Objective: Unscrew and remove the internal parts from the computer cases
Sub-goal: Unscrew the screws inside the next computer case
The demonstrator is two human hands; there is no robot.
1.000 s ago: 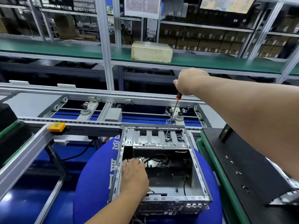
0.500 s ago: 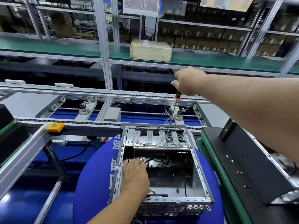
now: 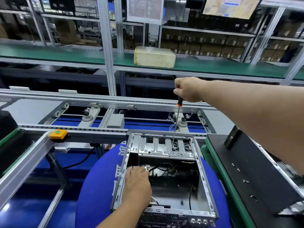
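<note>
The right hand grips a screwdriver, its tip down on the metal plate in the open computer case. The case sits on a blue round surface. The left hand rests inside it, fingers relaxed.

Our right hand is up at one o'clock, arm stretched out from the right edge, fingers curled in a fist round a handle, knuckles turned to the left. Our left hand sits low at six o'clock, palm down, forearm coming up from the bottom edge, fingers pointing forward, tips hidden.
</note>
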